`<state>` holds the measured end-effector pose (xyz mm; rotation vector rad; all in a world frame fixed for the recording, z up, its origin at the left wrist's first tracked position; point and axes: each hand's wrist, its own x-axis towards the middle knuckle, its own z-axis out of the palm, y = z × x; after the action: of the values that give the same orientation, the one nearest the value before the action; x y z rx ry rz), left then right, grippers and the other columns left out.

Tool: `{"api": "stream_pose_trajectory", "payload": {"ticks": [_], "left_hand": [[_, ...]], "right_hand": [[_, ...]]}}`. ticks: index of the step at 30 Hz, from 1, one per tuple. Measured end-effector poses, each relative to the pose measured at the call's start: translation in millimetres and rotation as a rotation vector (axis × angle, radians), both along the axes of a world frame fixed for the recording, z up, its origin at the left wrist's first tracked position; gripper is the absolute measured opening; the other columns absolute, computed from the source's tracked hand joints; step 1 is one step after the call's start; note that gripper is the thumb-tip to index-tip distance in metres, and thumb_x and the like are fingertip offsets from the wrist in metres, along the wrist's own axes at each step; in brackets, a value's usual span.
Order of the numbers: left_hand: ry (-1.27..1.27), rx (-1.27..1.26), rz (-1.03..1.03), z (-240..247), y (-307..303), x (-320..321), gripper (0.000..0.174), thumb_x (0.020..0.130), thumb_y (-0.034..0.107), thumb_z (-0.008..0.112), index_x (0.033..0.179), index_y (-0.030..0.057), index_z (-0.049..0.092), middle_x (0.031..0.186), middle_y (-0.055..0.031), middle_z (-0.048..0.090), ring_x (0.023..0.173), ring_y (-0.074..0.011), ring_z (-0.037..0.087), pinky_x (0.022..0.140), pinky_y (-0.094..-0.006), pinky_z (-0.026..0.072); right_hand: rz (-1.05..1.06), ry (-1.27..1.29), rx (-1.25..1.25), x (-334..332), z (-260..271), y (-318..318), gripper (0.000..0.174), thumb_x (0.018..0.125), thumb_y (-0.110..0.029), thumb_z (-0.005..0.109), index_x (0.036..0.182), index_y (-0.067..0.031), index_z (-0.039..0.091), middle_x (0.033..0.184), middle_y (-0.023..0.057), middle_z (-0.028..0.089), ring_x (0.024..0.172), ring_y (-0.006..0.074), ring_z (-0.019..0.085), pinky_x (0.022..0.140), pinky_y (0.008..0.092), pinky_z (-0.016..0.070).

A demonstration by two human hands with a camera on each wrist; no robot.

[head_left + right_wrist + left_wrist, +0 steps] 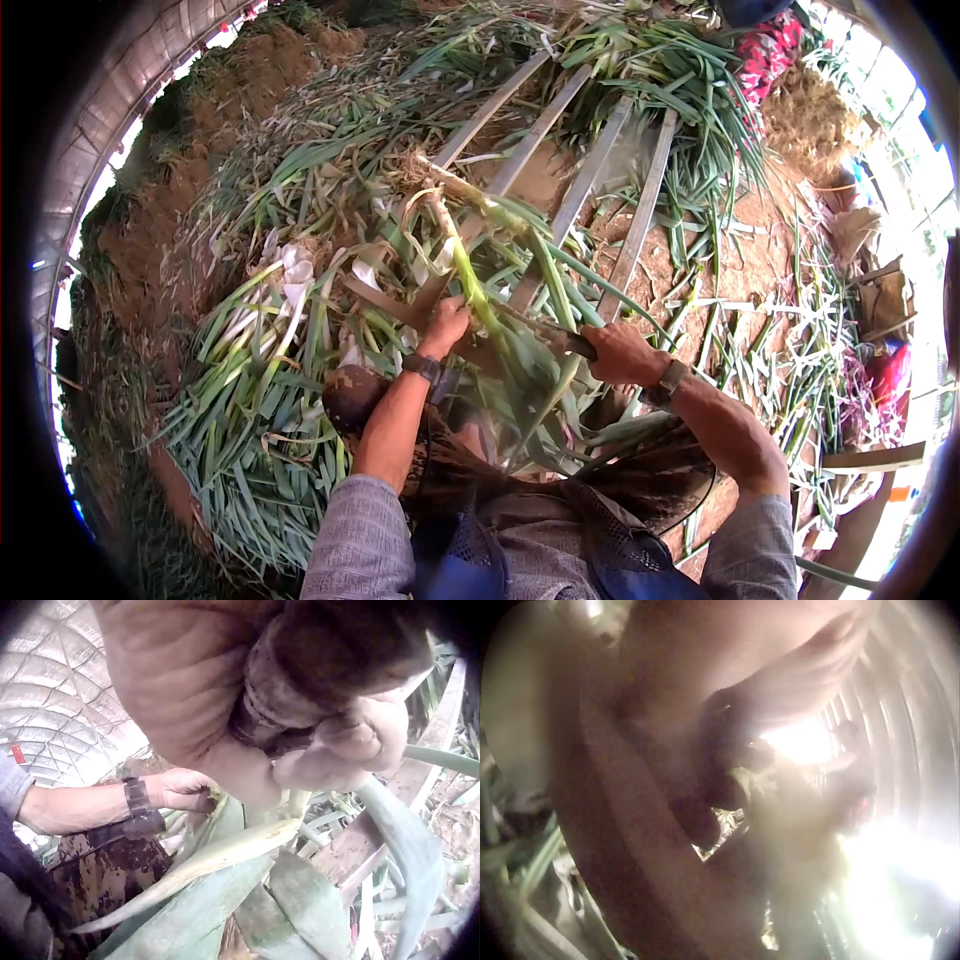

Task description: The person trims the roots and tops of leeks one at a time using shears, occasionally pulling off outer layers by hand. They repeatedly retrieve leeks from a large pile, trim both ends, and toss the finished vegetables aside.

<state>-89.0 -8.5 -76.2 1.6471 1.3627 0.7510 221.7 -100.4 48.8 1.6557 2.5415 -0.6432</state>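
Observation:
In the head view my left hand [448,322] grips a long leek [465,275] low on its pale green stem; its leaves hang toward the lap. My right hand [622,353] has its fingers curled round the dark handle [578,345] of a thin tool, which points left across the leaves. A second rooted stalk [455,183] lies crossed over the first near the top. The right wrist view shows the handle [274,690] inside my curled right hand [187,682], with my left hand [184,789] at the leaves beyond. My left hand [757,667] is blurred in the left wrist view.
Wooden slats [635,205] extend away in front. A pile of leeks [240,450] lies at the left, with more green leaves [690,90] at the far end of the slats. Loose leaves [770,370] litter the ground at the right, beside a wooden board [875,459].

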Motion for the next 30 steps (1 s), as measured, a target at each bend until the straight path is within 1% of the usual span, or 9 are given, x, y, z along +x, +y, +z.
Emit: {"api": "stream_pose_trajectory", "payload": {"ticks": [1, 4, 6, 9, 11, 18, 20, 23, 30], "left_hand": [[0.37, 0.154, 0.021, -5, 4, -1, 0.019, 0.085, 0.011, 0.059, 0.098, -0.0016, 0.065, 0.09, -0.0149, 0.068, 0.082, -0.03, 0.065, 0.071, -0.038, 0.0488], [0.547, 0.234, 0.052, 25, -3, 4, 0.016, 0.082, 0.007, 0.06, 0.094, -0.0018, 0.064, 0.092, -0.0241, 0.067, 0.084, -0.0408, 0.063, 0.072, -0.0461, 0.0498], [0.633, 0.704, 0.165, 30, -3, 6, 0.017, 0.082, 0.011, 0.064, 0.094, -0.0012, 0.063, 0.091, -0.025, 0.066, 0.084, -0.0406, 0.064, 0.074, -0.0492, 0.0504], [0.439, 0.131, 0.091, 45, -6, 13, 0.027, 0.081, 0.019, 0.071, 0.094, -0.0024, 0.061, 0.086, -0.0244, 0.067, 0.079, -0.0405, 0.066, 0.067, -0.0466, 0.0506], [0.486, 0.246, 0.108, 20, -1, 11, 0.026, 0.08, 0.02, 0.07, 0.093, -0.0024, 0.064, 0.08, -0.0232, 0.067, 0.078, -0.0399, 0.066, 0.067, -0.0455, 0.0513], [0.251, 0.124, 0.138, 8, -10, 15, 0.028, 0.082, 0.022, 0.065, 0.1, 0.0002, 0.067, 0.092, -0.0218, 0.07, 0.083, -0.0358, 0.069, 0.072, -0.0424, 0.0539], [0.109, 0.147, 0.213, -5, -7, 14, 0.029, 0.083, 0.023, 0.066, 0.099, -0.0002, 0.067, 0.09, -0.019, 0.071, 0.081, -0.0334, 0.07, 0.072, -0.0414, 0.0537], [0.061, 0.093, 0.299, 1, 1, 12, 0.037, 0.084, 0.028, 0.068, 0.109, 0.0012, 0.066, 0.098, -0.0194, 0.07, 0.091, -0.03, 0.069, 0.078, -0.0385, 0.0528], [-0.253, -0.31, 0.383, 3, 10, 17, 0.055, 0.088, 0.029, 0.068, 0.134, 0.0023, 0.052, 0.118, -0.0141, 0.064, 0.101, -0.0222, 0.063, 0.085, -0.035, 0.0484]], "right_hand": [[-0.012, 0.008, -0.017, -1, 2, -1, 0.012, 0.085, -0.015, 0.06, 0.086, -0.0044, 0.064, 0.074, 0.0126, 0.063, 0.065, 0.0291, 0.064, 0.058, 0.0433, 0.0501], [-0.028, 0.034, -0.015, 1, -1, 0, 0.011, 0.085, -0.015, 0.06, 0.086, -0.0048, 0.063, 0.073, 0.012, 0.063, 0.061, 0.0281, 0.062, 0.056, 0.0418, 0.0492], [-0.03, 0.056, 0.0, 3, -6, 0, 0.01, 0.085, -0.015, 0.059, 0.086, -0.005, 0.064, 0.073, 0.0114, 0.063, 0.059, 0.0273, 0.06, 0.054, 0.0411, 0.0488], [-0.014, 0.083, 0.053, 4, -9, 3, 0.011, 0.085, -0.015, 0.059, 0.087, -0.0048, 0.063, 0.069, 0.0094, 0.061, 0.057, 0.026, 0.059, 0.052, 0.0405, 0.048], [-0.043, 0.089, -0.016, 2, -10, 5, 0.012, 0.079, -0.014, 0.059, 0.088, -0.0054, 0.061, 0.066, 0.0184, 0.061, 0.064, 0.0401, 0.061, 0.06, 0.0502, 0.046], [-0.058, 0.102, -0.045, -16, -5, 21, 0.014, 0.078, -0.016, 0.061, 0.086, -0.0037, 0.061, 0.068, 0.0182, 0.062, 0.064, 0.0398, 0.061, 0.061, 0.0499, 0.0466], [0.076, 0.034, -0.051, -21, -1, 27, 0.021, 0.085, -0.019, 0.062, 0.106, -0.0146, 0.063, 0.073, 0.009, 0.064, 0.057, 0.0248, 0.061, 0.049, 0.0382, 0.0501], [-0.046, 0.136, -0.08, -31, -10, 39, 0.019, 0.074, -0.017, 0.062, 0.087, -0.0038, 0.062, 0.073, 0.0184, 0.063, 0.07, 0.0385, 0.063, 0.063, 0.0493, 0.0477], [-0.009, 0.178, -0.046, -49, 0, 69, 0.028, 0.069, -0.021, 0.066, 0.09, -0.002, 0.064, 0.08, 0.0194, 0.065, 0.08, 0.038, 0.064, 0.072, 0.0473, 0.0508]]}}
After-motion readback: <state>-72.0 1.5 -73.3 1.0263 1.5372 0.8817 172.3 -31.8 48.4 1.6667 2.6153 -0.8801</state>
